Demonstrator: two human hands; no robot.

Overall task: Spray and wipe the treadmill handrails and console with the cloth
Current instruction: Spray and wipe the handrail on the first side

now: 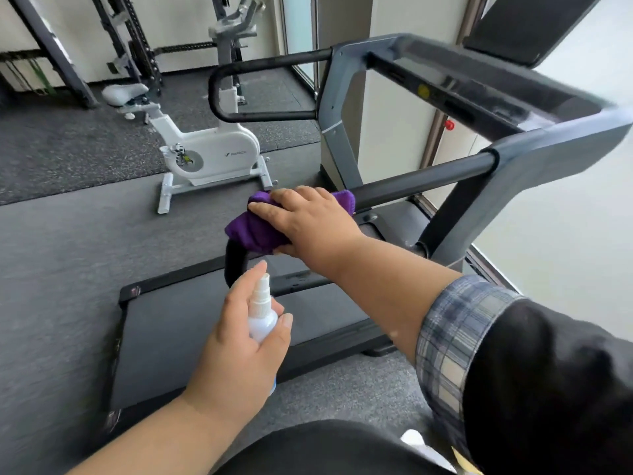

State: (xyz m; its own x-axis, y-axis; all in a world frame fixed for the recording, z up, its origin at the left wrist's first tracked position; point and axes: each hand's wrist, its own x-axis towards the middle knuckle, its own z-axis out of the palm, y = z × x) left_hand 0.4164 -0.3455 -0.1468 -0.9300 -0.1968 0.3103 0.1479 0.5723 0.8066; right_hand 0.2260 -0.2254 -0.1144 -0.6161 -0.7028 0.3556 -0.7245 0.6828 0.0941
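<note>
My right hand [308,221] grips a purple cloth [253,231] wrapped over the curved end of the treadmill's near black handrail [421,180]. My left hand [243,341] holds a small white spray bottle [262,317] upright just below that handrail end, with the index finger raised beside the nozzle. The far handrail [260,65] loops on the treadmill's other side. The console [479,94] spans between the grey uprights at the upper right, blurred. A dark screen [524,25] rises above it.
The treadmill belt [219,334] lies below my hands on the grey carpet. A white exercise bike [205,152] stands to the left beyond it. A black weight rack [133,46] lines the back wall. Windows run along the right side.
</note>
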